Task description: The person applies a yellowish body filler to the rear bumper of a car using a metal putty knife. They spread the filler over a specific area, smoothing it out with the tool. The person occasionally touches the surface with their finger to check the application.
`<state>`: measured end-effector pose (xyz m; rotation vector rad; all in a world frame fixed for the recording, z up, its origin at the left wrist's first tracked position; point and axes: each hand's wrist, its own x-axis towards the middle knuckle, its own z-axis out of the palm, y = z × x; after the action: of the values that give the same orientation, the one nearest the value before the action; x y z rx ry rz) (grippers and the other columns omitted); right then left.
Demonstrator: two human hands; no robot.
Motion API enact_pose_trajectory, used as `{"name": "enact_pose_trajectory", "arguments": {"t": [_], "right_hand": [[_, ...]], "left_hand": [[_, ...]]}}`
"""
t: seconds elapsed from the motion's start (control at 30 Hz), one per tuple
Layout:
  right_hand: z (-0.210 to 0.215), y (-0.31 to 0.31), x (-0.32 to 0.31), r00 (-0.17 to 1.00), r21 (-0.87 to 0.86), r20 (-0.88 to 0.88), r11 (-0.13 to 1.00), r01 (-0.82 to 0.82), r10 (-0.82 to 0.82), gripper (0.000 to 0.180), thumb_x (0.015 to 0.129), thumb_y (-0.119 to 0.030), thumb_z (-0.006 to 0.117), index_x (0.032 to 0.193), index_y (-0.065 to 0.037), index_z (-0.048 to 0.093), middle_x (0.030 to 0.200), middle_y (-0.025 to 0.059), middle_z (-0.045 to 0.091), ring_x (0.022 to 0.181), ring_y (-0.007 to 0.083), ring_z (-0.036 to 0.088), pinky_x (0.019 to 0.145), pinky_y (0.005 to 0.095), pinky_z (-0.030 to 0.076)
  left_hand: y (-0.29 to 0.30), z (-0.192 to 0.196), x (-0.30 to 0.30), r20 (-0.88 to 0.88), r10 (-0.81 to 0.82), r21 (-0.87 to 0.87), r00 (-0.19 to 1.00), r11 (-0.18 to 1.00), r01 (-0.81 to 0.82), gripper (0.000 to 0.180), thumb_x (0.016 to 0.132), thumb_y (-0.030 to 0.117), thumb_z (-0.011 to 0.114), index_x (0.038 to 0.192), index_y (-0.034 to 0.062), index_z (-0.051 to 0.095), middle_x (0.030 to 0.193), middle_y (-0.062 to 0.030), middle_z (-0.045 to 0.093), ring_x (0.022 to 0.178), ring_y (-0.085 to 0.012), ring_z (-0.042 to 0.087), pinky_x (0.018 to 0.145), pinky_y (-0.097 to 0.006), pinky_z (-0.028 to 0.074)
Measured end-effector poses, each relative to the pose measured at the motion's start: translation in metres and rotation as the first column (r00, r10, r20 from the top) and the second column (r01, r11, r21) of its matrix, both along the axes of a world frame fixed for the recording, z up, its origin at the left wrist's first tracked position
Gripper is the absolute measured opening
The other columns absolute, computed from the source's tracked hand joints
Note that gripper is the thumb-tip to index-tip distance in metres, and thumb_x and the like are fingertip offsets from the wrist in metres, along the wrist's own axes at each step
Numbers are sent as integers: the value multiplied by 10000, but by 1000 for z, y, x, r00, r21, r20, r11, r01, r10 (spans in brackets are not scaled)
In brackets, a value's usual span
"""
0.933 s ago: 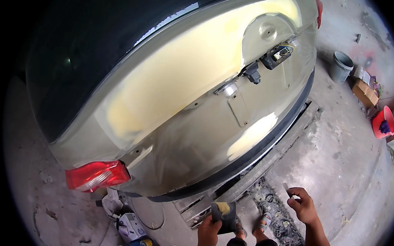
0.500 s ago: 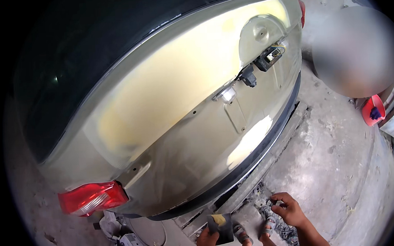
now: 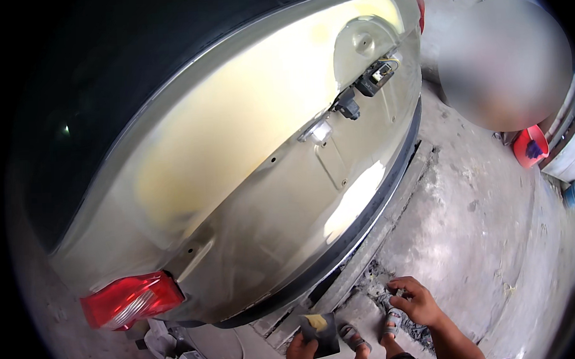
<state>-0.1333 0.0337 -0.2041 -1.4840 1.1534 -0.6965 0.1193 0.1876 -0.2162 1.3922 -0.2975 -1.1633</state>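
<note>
In my left hand (image 3: 301, 353) is a dark, flat, square board (image 3: 325, 343), gripped at its left edge with my thumb on top. A dab of yellow filler paste (image 3: 317, 322) lies near the board's far edge. My right hand (image 3: 413, 300) is held above the floor, fingers curled toward the thumb; whatever they hold, if anything, is too small to make out. Both hands are apart from the car's tailgate (image 3: 257, 226) in front of me. A broad pale-yellow patch (image 3: 234, 137) covers its upper panel, and a smaller pale patch (image 3: 359, 199) sits near its lower edge.
A red tail light (image 3: 133, 300) sits at the car's left corner. Wired black parts (image 3: 374, 79) stick out of the tailgate. My sandalled feet (image 3: 353, 337) stand beside broken rubble (image 3: 417, 335). A red bucket (image 3: 531, 148) is at the right, near a blurred area.
The view has shifted slightly, so the car and bucket appear farther left. My left hand still holds the board, and my right hand keeps its curled pose.
</note>
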Motion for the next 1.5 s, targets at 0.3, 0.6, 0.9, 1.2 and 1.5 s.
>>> {"name": "enact_pose_trajectory", "arguments": {"t": [0.3, 0.6, 0.9, 1.2, 1.5], "right_hand": [[-15, 11, 6, 1000, 102, 19, 995, 3, -5, 334, 776, -154, 680, 1085, -43, 616, 1126, 118, 583, 1006, 242, 579, 779, 311, 472], [-35, 5, 1, 994, 99, 93, 994, 41, -50, 339, 755, -100, 695, 1076, -29, 614, 1127, 141, 574, 1046, 271, 560, 860, 331, 450], [-62, 1, -3, 972, 223, 195, 971, 84, -129, 327, 755, -79, 656, 1075, -39, 601, 1128, 93, 561, 1029, 203, 536, 818, 296, 429], [-31, -25, 49, 373, 498, 853, 785, -368, -366, 545, 797, -279, 580, 1231, 35, 475, 1106, 164, 575, 974, 217, 582, 811, 320, 501], [45, -67, 117, 13, 225, 945, 622, -750, -327, 654, 827, -372, 582, 1302, 29, 379, 1185, 189, 531, 1044, 266, 587, 778, 364, 534]], "left_hand": [[9, -14, 4, 16, -8, -7, 1000, 1000, 8, 275, 800, -50, 499, 1070, -74, 544, 1056, -124, 609, 998, -200, 578, 933, -322, 411], [-3, -28, 19, 208, -61, 56, 976, 997, 50, 306, 800, -54, 481, 1100, -56, 544, 1095, -105, 594, 1016, -176, 561, 934, -300, 398], [-22, -30, 31, 105, 59, -104, 993, 993, -48, 311, 788, -51, 487, 1093, -30, 546, 1092, -121, 601, 1017, -217, 578, 939, -349, 426], [38, 8, 20, 13, 196, 122, 980, 973, -196, 373, 789, -14, 487, 1159, -3, 528, 1136, -130, 598, 1051, -273, 582, 953, -421, 446], [84, 58, 9, -91, 218, 236, 972, 953, -192, 368, 809, -27, 468, 1174, -20, 518, 1163, -168, 589, 1094, -314, 569, 992, -476, 417]]}}
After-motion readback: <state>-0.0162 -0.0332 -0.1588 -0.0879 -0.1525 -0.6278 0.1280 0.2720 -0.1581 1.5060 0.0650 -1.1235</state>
